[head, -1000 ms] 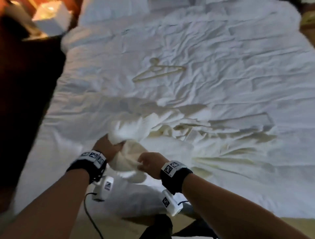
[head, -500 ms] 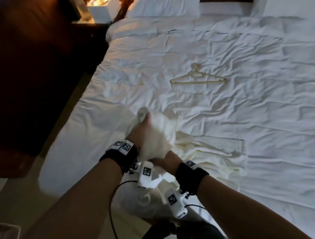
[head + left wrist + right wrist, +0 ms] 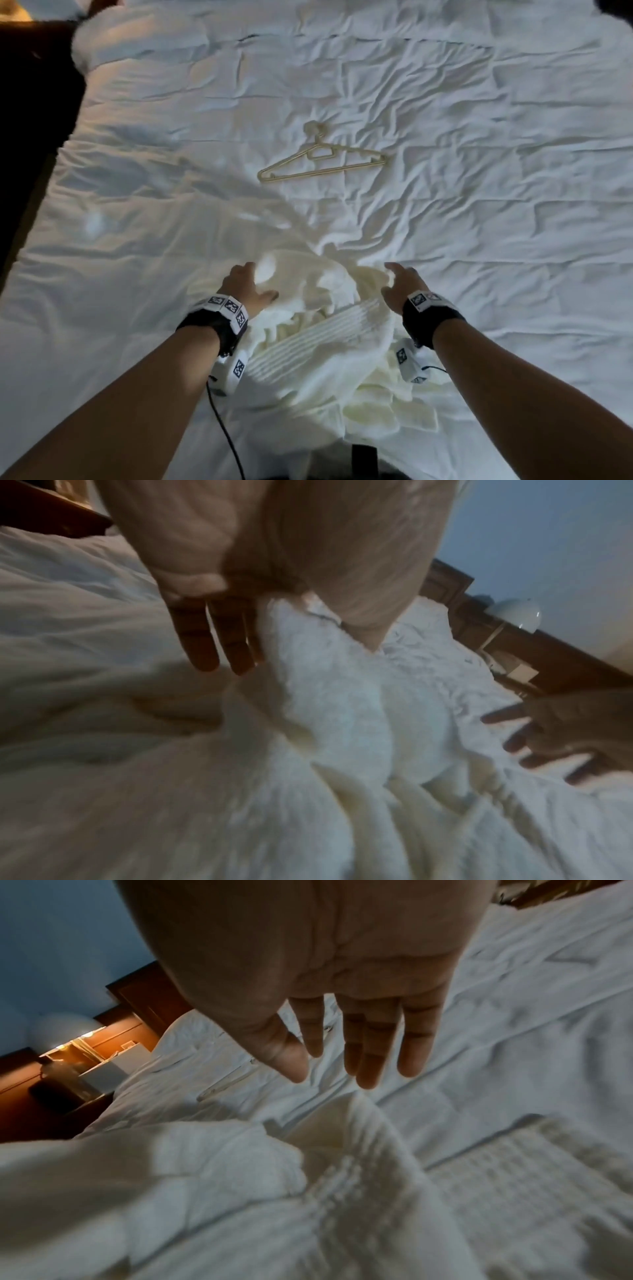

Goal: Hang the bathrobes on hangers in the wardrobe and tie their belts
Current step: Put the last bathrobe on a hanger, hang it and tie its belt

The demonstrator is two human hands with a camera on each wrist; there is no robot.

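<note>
A cream bathrobe lies crumpled on the near part of the bed, with a ribbed band across it. My left hand is at the robe's left side, its straight fingers alongside a raised fold and nothing held. At the robe's right side, my right hand hovers with the fingers straight and slightly spread, above the fabric. Beyond the robe, a pale plastic hanger lies flat on the bed. No belt can be told apart in the folds.
The white rumpled duvet fills most of the head view. Dark floor and furniture run along the bed's left edge. A lit lamp and a white box stand by the headboard. A black cable hangs from my left wrist.
Both hands gripped a bunch of the robe together before. They have let go and moved apart to either side, and the robe now lies on the bed.
</note>
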